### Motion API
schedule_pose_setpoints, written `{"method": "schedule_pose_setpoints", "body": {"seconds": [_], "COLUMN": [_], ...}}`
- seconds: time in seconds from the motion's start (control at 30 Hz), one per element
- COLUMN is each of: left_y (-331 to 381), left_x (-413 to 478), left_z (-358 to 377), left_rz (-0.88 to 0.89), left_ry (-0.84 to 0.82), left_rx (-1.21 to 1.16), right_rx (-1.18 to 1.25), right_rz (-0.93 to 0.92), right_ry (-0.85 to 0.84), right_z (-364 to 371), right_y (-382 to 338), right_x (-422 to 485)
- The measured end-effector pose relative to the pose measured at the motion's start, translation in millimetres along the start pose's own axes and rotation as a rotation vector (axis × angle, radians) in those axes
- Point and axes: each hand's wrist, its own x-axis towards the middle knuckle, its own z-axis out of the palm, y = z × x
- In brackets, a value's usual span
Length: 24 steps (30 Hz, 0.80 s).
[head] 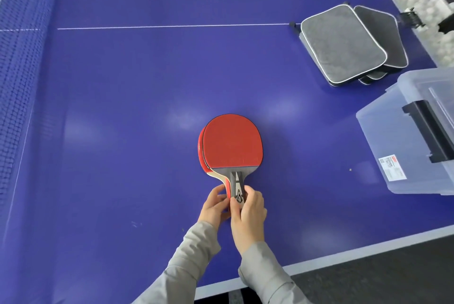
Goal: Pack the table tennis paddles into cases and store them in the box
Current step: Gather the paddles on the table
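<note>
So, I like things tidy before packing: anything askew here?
Slightly: the two paddles are stacked offset, the lower one's edge peeking out left. The cases are fanned loosely too. Nothing spilled or damaged.

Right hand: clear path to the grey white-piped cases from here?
Probably yes. The right hand is on the red paddles' handles, and only bare blue table lies between it and the grey zip cases; it must let go first.

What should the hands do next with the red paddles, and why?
Probably lift the top paddle off the stack. Both hands, left hand and right hand, grip the handles, and the grey cases lie far off, near the box.
</note>
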Motion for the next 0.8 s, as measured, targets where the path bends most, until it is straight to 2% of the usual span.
{"method": "schedule_pose_setpoints", "body": {"seconds": [0.4, 0.57, 0.67, 0.8], "left_y": [7.0, 7.3, 7.9, 17.4], "left_x": [0.5, 4.3, 5.9, 0.8], "left_z": [11.7, 17.6, 17.1, 8.7], "left_rz": [-0.04, -0.022, -0.001, 0.006], "left_ry": [0.111, 0.136, 0.163, 0.121], "left_rx": [0.024, 0.183, 0.221, 0.073], "right_rx": [-0.023, 0.016, -0.119, -0.432], "right_rz": [-0.072, -0.07, -0.079, -0.157], "right_ry": [-0.047, -0.055, -0.027, -0.076], "right_z": [-6.1, -30.1, -45.6, -52.0], "right_y": [6.9, 28.4, 46.7, 61.1], "right_x": [-3.6, -4.2, 2.9, 17.0]}}
